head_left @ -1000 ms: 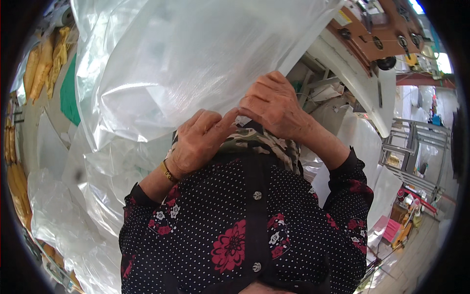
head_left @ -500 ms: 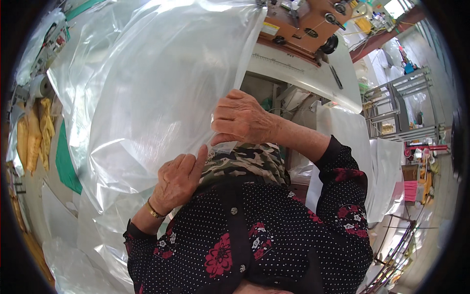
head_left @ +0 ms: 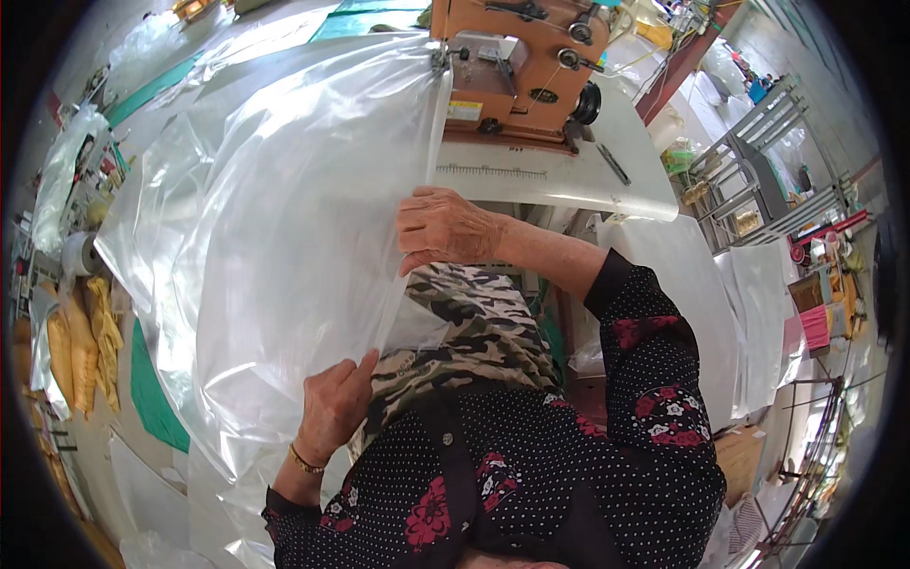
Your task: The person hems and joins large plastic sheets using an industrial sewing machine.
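A large sheet of clear plastic film [head_left: 284, 218] spreads across the left and middle, its right edge running from a brown sewing machine [head_left: 531, 85] down to my lap. My right hand [head_left: 441, 228] grips that edge below the machine, fingers curled round it. Lower down the same edge, my left hand [head_left: 336, 398] pinches the film between thumb and forefinger. Between the two hands the edge is a narrow, fairly straight strip. At its top, the film reaches the needle area on the machine's left side.
The machine stands on a white table [head_left: 569, 180] with a ruler scale; a dark pen-like tool [head_left: 613, 163] lies there. White sheets [head_left: 664, 313] hang at the right, near a grey metal rack [head_left: 758, 171]. Yellow bundles [head_left: 85, 346] and a white roll [head_left: 83, 254] are at far left.
The view has tilted up, showing more of the machine. My left hand has moved down along the film edge, widening the gap between my hands; my right hand still grips it.
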Available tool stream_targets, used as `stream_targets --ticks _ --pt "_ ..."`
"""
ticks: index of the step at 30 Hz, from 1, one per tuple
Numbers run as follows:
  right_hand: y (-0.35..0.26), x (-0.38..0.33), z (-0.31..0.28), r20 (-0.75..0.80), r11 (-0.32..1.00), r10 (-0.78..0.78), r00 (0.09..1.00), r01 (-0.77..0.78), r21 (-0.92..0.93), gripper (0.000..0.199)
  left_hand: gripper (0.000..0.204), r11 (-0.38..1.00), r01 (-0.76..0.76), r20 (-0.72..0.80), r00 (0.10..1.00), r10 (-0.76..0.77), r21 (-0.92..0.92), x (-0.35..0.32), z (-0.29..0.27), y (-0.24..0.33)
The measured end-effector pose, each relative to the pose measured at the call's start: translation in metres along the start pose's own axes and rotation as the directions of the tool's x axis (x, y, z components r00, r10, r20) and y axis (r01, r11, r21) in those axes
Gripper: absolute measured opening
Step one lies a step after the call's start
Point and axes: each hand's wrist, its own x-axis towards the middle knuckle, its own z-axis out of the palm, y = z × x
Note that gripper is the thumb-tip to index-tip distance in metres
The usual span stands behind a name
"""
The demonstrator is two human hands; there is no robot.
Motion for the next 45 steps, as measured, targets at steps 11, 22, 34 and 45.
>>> stream_targets --ticks 11,22,34,45 --pt "0.074 -0.008 -0.016 -0.008 0.997 0.037 0.999 -0.037 -0.061 0.038 0.041 0.997 0.03 0.034 0.999 -0.032 0.065 -0.003 0.008 -0.01" --pt "0.12 -0.007 -0.041 -0.022 0.915 0.074 0.997 -0.077 -0.396 0.032 0.041 0.995 0.023 0.035 0.999 -0.027 0.093 -0.004 0.011 -0.011" --pt "0.1 -0.008 0.036 -0.543 0.442 0.827 0.148 -0.767 0.465 0.03 0.041 0.993 -0.063 0.115 0.992 0.052 0.095 0.004 0.03 -0.013" --pt "0.12 -0.011 0.045 -0.458 0.478 0.875 0.154 -0.415 0.774 0.033 0.043 0.965 -0.122 0.225 0.972 0.069 0.233 0.041 0.039 -0.01"
